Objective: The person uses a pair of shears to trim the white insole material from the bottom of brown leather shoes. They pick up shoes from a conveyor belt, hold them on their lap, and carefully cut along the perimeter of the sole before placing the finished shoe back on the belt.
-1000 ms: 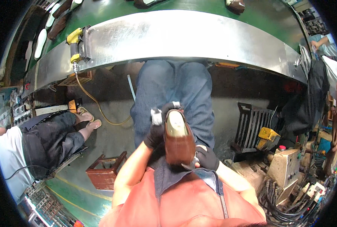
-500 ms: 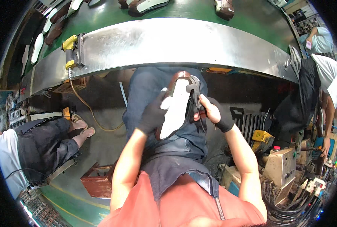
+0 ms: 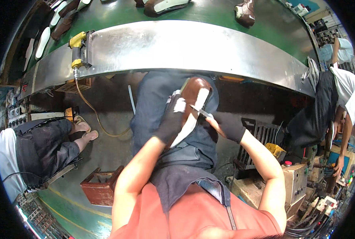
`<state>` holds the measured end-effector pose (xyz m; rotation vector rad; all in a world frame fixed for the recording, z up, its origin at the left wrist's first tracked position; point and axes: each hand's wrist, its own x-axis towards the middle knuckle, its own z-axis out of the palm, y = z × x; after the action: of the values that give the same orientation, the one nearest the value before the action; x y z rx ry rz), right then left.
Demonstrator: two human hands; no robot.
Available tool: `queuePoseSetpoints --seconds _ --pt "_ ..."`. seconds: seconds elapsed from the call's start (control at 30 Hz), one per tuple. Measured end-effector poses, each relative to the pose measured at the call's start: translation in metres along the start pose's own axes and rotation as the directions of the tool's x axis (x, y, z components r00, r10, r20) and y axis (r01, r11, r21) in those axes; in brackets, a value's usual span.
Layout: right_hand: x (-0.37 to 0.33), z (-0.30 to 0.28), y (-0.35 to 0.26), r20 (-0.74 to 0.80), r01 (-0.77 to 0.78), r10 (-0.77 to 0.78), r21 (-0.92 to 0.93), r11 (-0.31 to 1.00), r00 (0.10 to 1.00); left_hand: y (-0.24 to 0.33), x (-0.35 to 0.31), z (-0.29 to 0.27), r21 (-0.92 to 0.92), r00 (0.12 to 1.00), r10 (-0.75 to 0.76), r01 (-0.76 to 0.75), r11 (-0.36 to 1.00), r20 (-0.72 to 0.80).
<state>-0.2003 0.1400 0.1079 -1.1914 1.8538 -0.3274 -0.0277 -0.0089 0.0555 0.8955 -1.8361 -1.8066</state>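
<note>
A brown shoe upper point(image 3: 194, 89) with a white strip along its underside rests over my lap, toe end away from me. My left hand point(image 3: 172, 117), in a black fingerless glove with white wraps on the fingers, is closed round the shoe's left side. From the right, my gloved right hand point(image 3: 226, 125) pinches a small knife-like metal blade point(image 3: 200, 111). Its tip is at the shoe's underside, beside the white strip. The palm side of my left hand and most of the tool's grip are hidden.
A metal ledge point(image 3: 157, 46) runs ahead, bearing a yellow air nailer point(image 3: 77, 49) with a hose. On the green surface point(image 3: 213, 24) beyond lie several shoes. A wooden stool point(image 3: 99, 187) stands left, machinery point(image 3: 295, 181) right. A seated person point(image 3: 42, 155) is left, others right.
My right hand has gone from dark straps at the shoe's side to pinching the metal blade against the underside. The shoe has turned in my left hand, its brown toe now showing more.
</note>
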Motion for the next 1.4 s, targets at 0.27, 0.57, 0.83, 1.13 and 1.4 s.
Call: queuePoseSetpoints --seconds 0.27,0.57,0.83,1.13,1.4 --pt "-0.018 -0.092 -0.024 0.08 0.153 -0.133 -0.362 0.92 0.988 -0.006 0.008 0.023 0.728 0.976 0.209 -0.099 0.678 -0.062" --pt "-0.008 0.036 -0.022 -0.32 0.402 -0.347 0.123 0.907 0.881 -0.031 -0.034 -0.017 0.564 0.973 0.184 -0.23 0.793 0.138" --pt "-0.042 0.103 0.013 0.114 -0.2 0.164 0.578 0.791 0.98 -0.043 -0.095 -0.035 -0.219 0.944 -0.298 0.323 0.921 0.142" --pt "-0.049 0.014 -0.054 -0.051 -0.063 0.105 0.522 0.85 0.993 -0.039 -0.051 -0.01 0.335 0.972 -0.226 0.192 0.922 0.064" --pt "-0.045 0.083 -0.018 -0.171 0.116 -0.075 0.25 0.961 0.982 -0.037 -0.075 -0.034 0.327 0.988 -0.107 0.065 0.943 0.112"
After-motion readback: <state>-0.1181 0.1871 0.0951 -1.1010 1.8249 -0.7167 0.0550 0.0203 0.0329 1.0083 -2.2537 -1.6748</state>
